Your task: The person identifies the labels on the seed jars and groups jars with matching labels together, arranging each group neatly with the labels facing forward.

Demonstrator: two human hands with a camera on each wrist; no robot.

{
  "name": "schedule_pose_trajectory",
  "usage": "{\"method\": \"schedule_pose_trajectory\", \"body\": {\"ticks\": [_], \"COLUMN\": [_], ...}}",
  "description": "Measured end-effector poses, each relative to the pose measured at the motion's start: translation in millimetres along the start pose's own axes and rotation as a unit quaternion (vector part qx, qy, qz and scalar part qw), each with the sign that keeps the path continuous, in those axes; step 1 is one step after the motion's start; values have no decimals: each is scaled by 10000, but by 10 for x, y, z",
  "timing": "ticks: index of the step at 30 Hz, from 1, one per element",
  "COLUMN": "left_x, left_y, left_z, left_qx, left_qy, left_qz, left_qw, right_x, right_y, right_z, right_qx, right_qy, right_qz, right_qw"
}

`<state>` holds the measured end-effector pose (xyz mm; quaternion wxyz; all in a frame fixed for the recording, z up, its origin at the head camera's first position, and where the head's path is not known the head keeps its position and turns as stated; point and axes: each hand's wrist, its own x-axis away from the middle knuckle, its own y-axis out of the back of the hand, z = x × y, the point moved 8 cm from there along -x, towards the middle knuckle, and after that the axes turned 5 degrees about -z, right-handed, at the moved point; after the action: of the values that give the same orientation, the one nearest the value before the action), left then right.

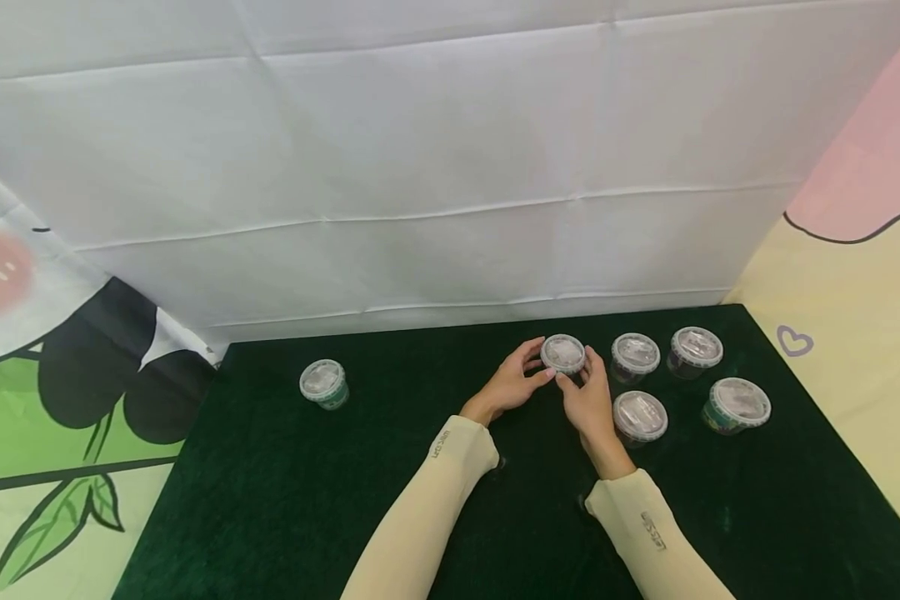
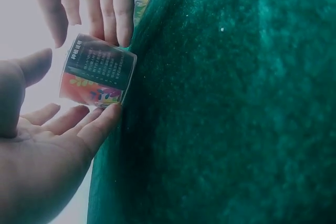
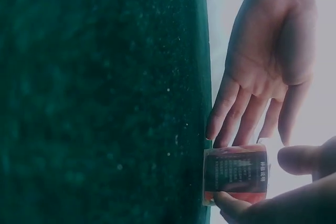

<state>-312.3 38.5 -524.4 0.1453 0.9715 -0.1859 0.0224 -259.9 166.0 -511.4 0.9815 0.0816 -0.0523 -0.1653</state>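
A small clear plastic tub (image 1: 562,354) with a round lid stands toward the back of the dark green cloth. Its wrapper shows a dark panel of white print (image 2: 100,64) above orange and bright leaf shapes. My left hand (image 1: 512,383) flanks it from the left, fingertips at its side and thumb apart from the wall in the left wrist view. From the right, my right hand (image 1: 588,396) reaches around it, fingertips against the tub (image 3: 236,174). The fingers of both hands look mostly straight, thumbs near the lid's front edge.
Right of my hands stand more lidded tubs: two at the back (image 1: 635,356) (image 1: 696,348), one beside my right wrist (image 1: 640,418), and a green-labelled one (image 1: 737,406). Another tub (image 1: 324,383) stands far left. A white cloth wall (image 1: 420,167) rises behind the table.
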Motion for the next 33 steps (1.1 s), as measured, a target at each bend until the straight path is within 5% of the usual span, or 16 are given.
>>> {"method": "schedule_pose_trajectory", "body": {"ticks": [9, 15, 26, 33], "left_x": [156, 381, 840, 1091], "left_y": [150, 308, 518, 554], "left_z": [-41, -62, -77, -131], "left_qx": [-108, 43, 368, 773], "left_qy": [-189, -345, -277, -392], "left_qz": [-418, -671, -355, 122], "left_qw": [9989, 9971, 9983, 9962], "right_x": [57, 223, 509, 667], "right_y": [-31, -47, -135, -227], "right_z": [99, 239, 337, 333], "right_qx": [313, 492, 153, -179], "right_qy": [350, 504, 493, 567], "right_qz": [-37, 503, 2268, 2802], "right_qw": [9989, 9962, 9726, 9581]}}
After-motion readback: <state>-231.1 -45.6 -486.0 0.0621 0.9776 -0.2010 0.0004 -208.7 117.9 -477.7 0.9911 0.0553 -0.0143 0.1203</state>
